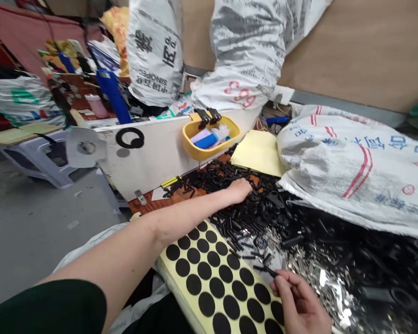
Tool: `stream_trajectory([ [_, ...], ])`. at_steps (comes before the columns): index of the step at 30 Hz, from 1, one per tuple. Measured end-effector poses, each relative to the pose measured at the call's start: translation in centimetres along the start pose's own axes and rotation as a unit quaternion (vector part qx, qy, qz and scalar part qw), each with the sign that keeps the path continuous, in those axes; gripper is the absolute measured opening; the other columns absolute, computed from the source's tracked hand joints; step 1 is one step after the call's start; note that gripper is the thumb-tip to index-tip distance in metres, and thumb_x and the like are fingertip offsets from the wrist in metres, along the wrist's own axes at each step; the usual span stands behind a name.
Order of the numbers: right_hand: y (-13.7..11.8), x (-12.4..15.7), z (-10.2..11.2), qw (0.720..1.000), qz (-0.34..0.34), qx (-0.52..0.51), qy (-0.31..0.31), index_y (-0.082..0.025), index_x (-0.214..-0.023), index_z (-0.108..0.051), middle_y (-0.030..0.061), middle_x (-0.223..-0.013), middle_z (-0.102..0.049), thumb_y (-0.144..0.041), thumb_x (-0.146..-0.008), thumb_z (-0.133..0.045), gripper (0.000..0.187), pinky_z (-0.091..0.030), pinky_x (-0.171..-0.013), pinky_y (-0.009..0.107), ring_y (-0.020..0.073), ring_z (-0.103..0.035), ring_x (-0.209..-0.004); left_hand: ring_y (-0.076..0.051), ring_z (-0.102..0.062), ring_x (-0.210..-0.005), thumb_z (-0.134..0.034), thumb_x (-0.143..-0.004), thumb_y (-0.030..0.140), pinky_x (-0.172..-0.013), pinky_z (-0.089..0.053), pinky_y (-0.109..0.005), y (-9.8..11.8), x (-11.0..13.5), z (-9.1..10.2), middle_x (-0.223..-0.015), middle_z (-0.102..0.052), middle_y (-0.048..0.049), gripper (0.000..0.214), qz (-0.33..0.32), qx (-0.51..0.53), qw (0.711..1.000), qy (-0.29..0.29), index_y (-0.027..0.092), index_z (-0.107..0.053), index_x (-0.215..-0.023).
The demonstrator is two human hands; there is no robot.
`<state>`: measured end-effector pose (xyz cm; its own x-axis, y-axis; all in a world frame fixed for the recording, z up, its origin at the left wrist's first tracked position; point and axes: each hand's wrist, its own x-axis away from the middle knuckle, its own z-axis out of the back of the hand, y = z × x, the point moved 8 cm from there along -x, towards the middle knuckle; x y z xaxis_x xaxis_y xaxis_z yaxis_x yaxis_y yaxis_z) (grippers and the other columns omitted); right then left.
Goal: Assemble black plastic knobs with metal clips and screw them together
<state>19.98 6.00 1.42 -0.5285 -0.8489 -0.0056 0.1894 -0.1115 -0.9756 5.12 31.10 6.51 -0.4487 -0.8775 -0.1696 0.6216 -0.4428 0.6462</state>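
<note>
My left hand (pixel 239 190) reaches across into the heap of small black plastic parts (pixel 216 178), its fingers curled down among them. What those fingers grip, if anything, is hidden. Near the front, my right hand (pixel 301 304) pinches a thin black rod-shaped plastic part (pixel 266 270) between thumb and forefinger. Under and beside that hand lies a pale yellow sheet of round black stickers (pixel 226 292). More black rods (pixel 230 234) lie loose just beyond the sheet, and a pile of shiny metal pieces (pixel 329 283) spreads to the right of my right hand.
A yellow basket (pixel 193 150) is clipped to the white side panel (pixel 160 157) and holds a blue item. Yellow-handled tools (pixel 171 182) lie below it. Yellow paper (pixel 259 150) and a large white woven sack (pixel 341 157) border the heap at the back right.
</note>
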Motion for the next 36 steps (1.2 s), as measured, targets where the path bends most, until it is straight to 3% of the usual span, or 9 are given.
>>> stream_trajectory([
  [3, -0.8, 0.7, 0.5, 0.998, -0.022, 0.030, -0.053, -0.019, -0.083, -0.073, 0.0056, -0.070, -0.072, -0.056, -0.067, -0.074, 0.040, -0.060, -0.062, 0.029, 0.0204, -0.069, -0.065, -0.022, -0.061, -0.105, -0.060, -0.092, 0.030, -0.091, -0.052, -0.045, -0.8, -0.7, -0.5, -0.117, -0.063, -0.0091, 0.025, 0.005, -0.011, 0.999, -0.031, 0.015, -0.062, -0.111],
  [7, -1.4, 1.9, 2.6, 0.999, -0.013, 0.051, -0.014, -0.020, -0.084, -0.074, 0.0070, -0.082, -0.074, -0.051, -0.070, -0.073, 0.034, -0.061, -0.066, 0.030, 0.0202, -0.070, -0.072, -0.027, -0.056, -0.112, -0.062, -0.079, 0.004, -0.102, -0.042, -0.043, -0.4, 0.5, 0.7, -0.096, -0.066, -0.0110, 0.010, 0.006, 0.023, 1.000, -0.021, 0.011, -0.068, -0.082],
  [11, -2.0, 3.5, 4.0, 0.999, 0.008, 0.036, 0.037, -0.022, -0.087, -0.074, 0.0049, -0.085, -0.074, -0.040, -0.073, -0.074, 0.022, -0.059, -0.064, 0.028, 0.0176, -0.069, -0.072, -0.018, -0.061, -0.092, -0.049, -0.085, 0.005, -0.083, -0.050, -0.035, 2.6, 6.3, 0.6, -0.101, -0.064, -0.0076, 0.036, 0.018, 0.137, 0.990, -0.009, 0.013, -0.060, -0.118],
  [13, -3.1, 4.0, 4.4, 0.998, 0.042, 0.022, 0.051, -0.024, -0.088, -0.074, 0.0027, -0.084, -0.073, -0.033, -0.075, -0.074, 0.016, -0.058, -0.064, 0.026, 0.0155, -0.068, -0.073, -0.013, -0.061, -0.076, -0.049, -0.086, 0.008, -0.072, -0.050, -0.031, 4.3, 10.8, -2.2, -0.091, -0.064, -0.0041, 0.043, 0.088, 0.415, 0.900, -0.101, 0.017, -0.056, -0.128],
  [17, -5.6, 4.7, 4.6, 0.987, 0.134, 0.060, 0.062, -0.027, -0.090, -0.073, -0.0005, -0.086, -0.071, -0.024, -0.078, -0.072, 0.013, -0.055, -0.070, 0.025, 0.0133, -0.066, -0.077, -0.013, -0.065, -0.070, -0.055, -0.083, 0.010, -0.064, -0.048, -0.025, 7.9, 19.4, -9.1, -0.081, -0.067, -0.0053, 0.028, 0.260, 0.688, 0.625, -0.262, 0.014, -0.063, -0.110],
  [20, -6.1, 5.5, 4.7, 0.980, 0.152, 0.117, 0.061, -0.026, -0.092, -0.072, -0.0001, -0.086, -0.071, -0.023, -0.080, -0.070, 0.013, -0.053, -0.069, 0.027, 0.0143, -0.065, -0.076, -0.015, -0.068, -0.066, -0.060, -0.083, 0.016, -0.059, -0.047, -0.022, 8.6, 21.9, -12.3, -0.076, -0.067, -0.0070, 0.009, 0.313, 0.746, 0.519, -0.275, 0.011, -0.062, -0.091],
  [25, -7.0, 7.3, 4.1, 0.942, 0.221, 0.241, 0.073, -0.023, -0.085, -0.068, 0.0008, -0.078, -0.070, -0.020, -0.083, -0.065, 0.004, -0.051, -0.069, 0.028, 0.0139, -0.064, -0.070, -0.016, -0.070, -0.068, -0.059, -0.086, 0.017, -0.061, -0.050, -0.023, 7.9, 22.0, -13.9, -0.078, -0.068, -0.0071, 0.007, 0.296, 0.773, 0.506, -0.242, 0.011, -0.058, -0.085],
  [31, -7.5, 7.8, 2.5, 0.903, 0.302, 0.300, 0.059, -0.021, -0.088, -0.065, 0.0003, -0.074, -0.069, -0.011, -0.082, -0.065, 0.012, -0.052, -0.063, 0.025, 0.0119, -0.064, -0.065, -0.017, -0.071, -0.076, -0.064, -0.085, 0.015, -0.072, -0.052, -0.027, 7.8, 22.3, -14.1, -0.087, -0.071, -0.0091, 0.020, 0.288, 0.783, 0.497, -0.236, 0.011, -0.060, -0.104],
  [36, -7.8, 7.6, 1.2, 0.878, 0.351, 0.324, 0.035, -0.018, -0.087, -0.065, 0.0018, -0.077, -0.069, -0.005, -0.081, -0.065, 0.015, -0.054, -0.067, 0.023, 0.0112, -0.065, -0.069, -0.015, -0.067, -0.072, -0.076, -0.077, 0.024, -0.073, -0.051, -0.028, 7.7, 22.4, -14.3, -0.082, -0.069, -0.0072, 0.023, 0.278, 0.776, 0.512, -0.241, 0.009, -0.065, -0.090],
])
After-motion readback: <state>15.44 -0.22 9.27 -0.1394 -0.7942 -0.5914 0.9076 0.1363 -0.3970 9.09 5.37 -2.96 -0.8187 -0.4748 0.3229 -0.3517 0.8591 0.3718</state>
